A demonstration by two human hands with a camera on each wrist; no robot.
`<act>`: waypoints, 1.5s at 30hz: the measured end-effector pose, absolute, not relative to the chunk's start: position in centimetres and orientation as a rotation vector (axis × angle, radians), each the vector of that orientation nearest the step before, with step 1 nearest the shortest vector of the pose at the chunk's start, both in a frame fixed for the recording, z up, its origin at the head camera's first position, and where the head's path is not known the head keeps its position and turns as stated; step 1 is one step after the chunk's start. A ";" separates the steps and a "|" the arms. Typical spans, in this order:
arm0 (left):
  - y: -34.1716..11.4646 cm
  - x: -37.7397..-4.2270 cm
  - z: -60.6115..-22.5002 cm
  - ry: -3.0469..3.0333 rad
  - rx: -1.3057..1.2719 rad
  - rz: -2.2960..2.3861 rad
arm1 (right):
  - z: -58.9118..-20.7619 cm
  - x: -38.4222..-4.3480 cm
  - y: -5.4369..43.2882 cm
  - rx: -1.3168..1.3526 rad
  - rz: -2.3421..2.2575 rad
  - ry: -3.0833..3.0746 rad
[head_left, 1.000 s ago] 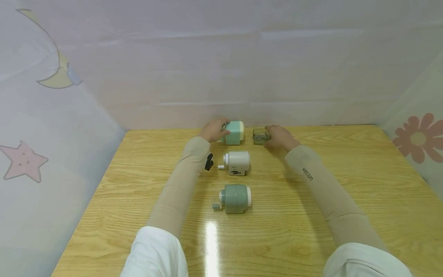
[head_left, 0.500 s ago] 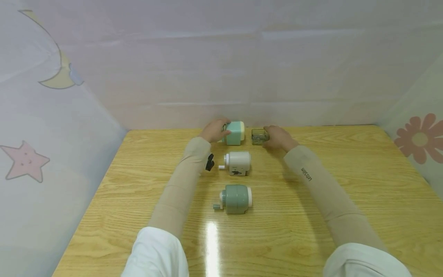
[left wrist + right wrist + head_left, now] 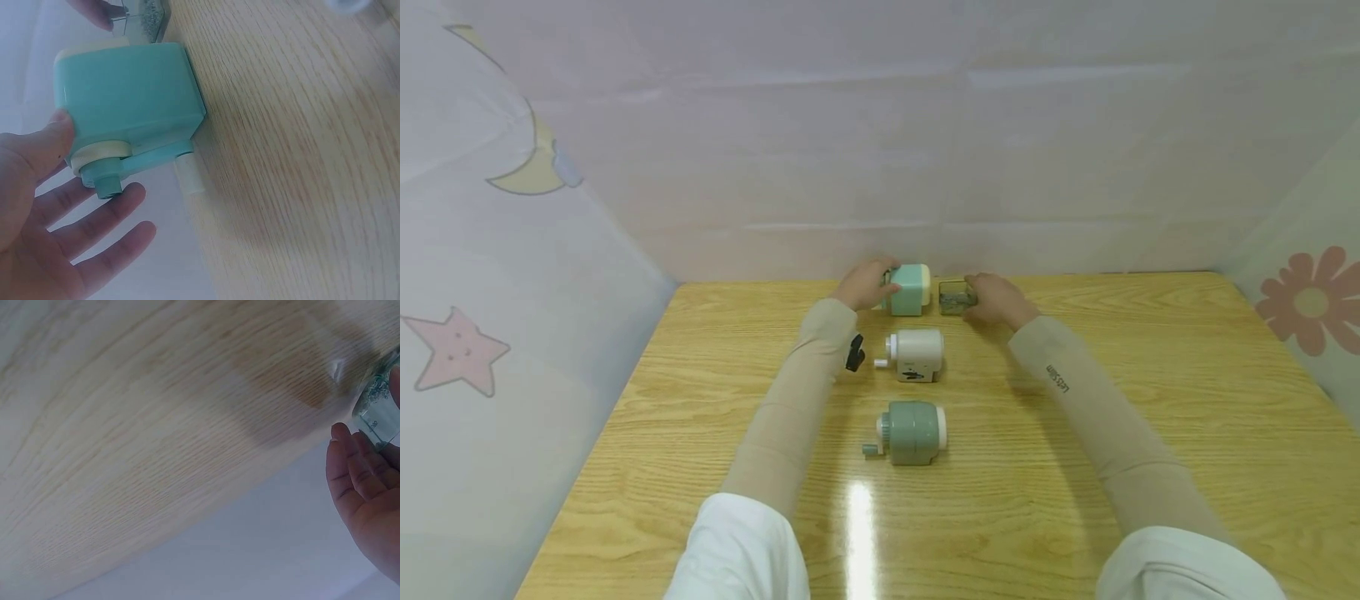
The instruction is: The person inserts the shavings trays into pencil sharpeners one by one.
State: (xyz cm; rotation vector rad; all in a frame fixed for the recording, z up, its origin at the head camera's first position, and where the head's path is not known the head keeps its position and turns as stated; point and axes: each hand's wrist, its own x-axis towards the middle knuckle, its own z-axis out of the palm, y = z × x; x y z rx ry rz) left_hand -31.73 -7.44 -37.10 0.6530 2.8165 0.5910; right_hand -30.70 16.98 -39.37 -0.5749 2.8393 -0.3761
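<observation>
The wooden counter (image 3: 1075, 433) carries everything. At its far edge the left hand (image 3: 863, 284) holds the mint sharpener (image 3: 908, 288), thumb on its top, fingers spread loosely behind it. Just right of that, the right hand (image 3: 994, 299) pinches the clear shavings drawer (image 3: 956, 297). Nearer than the hands sit a white sharpener (image 3: 913, 353) and a grey-green sharpener (image 3: 912, 432).

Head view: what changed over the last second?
The right hand slid the clear shavings drawer left, toward the mint sharpener; a small gap remains. The left hand kept its hold on the mint sharpener, which did not move. The white sharpener and grey-green sharpener stayed put on the table.
</observation>
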 end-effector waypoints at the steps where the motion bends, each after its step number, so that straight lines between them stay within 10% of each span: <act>1: -7.4 -31.7 -37.1 2.816 0.653 0.594 | -39.4 -30.7 16.9 -0.578 -0.374 2.841; 45: -7.2 -31.4 -36.9 2.817 0.639 0.608 | -39.9 -30.9 14.9 -0.585 -0.378 2.856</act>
